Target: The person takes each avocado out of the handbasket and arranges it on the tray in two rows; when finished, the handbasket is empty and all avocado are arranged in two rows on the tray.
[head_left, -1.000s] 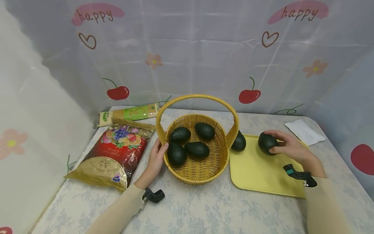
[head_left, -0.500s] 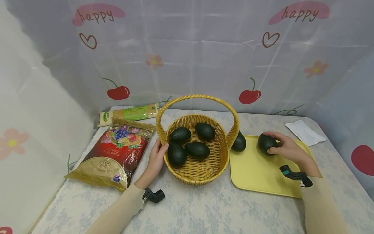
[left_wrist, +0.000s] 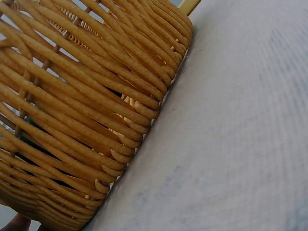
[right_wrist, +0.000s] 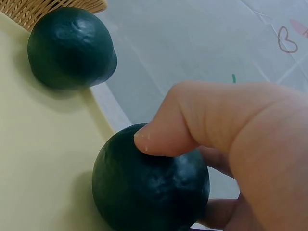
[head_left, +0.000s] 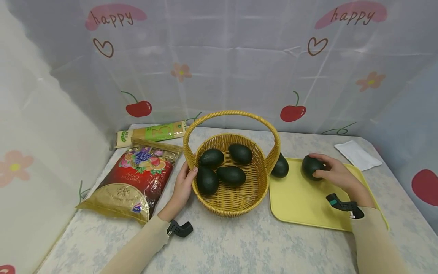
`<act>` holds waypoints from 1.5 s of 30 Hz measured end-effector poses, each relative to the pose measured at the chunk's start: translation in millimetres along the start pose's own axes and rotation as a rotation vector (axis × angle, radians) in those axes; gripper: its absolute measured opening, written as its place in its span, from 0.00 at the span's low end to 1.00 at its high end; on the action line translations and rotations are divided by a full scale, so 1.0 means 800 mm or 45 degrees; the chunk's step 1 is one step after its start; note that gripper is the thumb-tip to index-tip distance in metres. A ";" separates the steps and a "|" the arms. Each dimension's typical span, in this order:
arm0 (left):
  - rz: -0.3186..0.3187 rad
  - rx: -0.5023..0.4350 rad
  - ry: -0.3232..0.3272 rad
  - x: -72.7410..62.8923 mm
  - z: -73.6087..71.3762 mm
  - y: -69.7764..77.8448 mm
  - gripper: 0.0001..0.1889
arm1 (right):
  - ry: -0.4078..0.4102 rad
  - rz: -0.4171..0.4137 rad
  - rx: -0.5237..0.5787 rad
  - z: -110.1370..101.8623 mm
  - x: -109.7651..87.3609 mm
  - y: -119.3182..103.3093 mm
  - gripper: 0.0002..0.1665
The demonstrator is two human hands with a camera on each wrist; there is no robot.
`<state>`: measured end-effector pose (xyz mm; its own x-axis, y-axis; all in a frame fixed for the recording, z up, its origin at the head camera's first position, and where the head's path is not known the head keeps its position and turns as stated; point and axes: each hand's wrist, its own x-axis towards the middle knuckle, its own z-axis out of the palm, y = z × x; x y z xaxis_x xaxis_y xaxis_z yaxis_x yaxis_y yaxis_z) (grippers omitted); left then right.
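A yellow wicker basket (head_left: 231, 207) with a tall arched handle stands mid-table, with several dark green avocados (head_left: 231, 176) inside. My left hand (head_left: 182, 184) grips its left side, thumb over the rim; the other fingers are hidden behind the wall. In the left wrist view, the woven basket wall (left_wrist: 86, 110) fills the left. My right hand (head_left: 337, 173) holds an avocado (head_left: 310, 167) over the back of a yellow tray (head_left: 308, 205), thumb on the near side in the right wrist view. Another avocado (head_left: 280, 167) lies at the tray's left edge, beside the basket.
A red and gold candy bag (head_left: 133, 182) lies left of my left hand. Behind it is a green-labelled noodle packet (head_left: 159, 132). A folded white cloth (head_left: 357, 155) lies behind the tray at right. A printed curtain (head_left: 226, 76) hangs along the table's back edge.
My right hand and its avocado have shifted slightly left over the tray, the wrist swinging left too. My left hand and the basket keep their place.
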<state>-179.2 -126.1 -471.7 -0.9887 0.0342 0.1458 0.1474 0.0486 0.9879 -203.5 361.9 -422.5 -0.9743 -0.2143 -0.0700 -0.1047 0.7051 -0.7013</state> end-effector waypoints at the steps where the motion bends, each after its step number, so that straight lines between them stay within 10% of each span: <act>1: 0.001 0.001 0.000 0.000 0.000 0.000 0.28 | 0.004 0.003 0.007 0.000 0.000 -0.001 0.39; 45: 0.002 0.003 -0.001 0.001 -0.001 0.000 0.28 | 0.060 0.067 -0.011 -0.002 -0.001 0.003 0.41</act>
<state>-179.6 -126.7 -471.4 -0.9885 0.0347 0.1473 0.1489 0.0505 0.9876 -203.0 365.0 -423.0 -0.9868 -0.1447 -0.0733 -0.0543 0.7207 -0.6911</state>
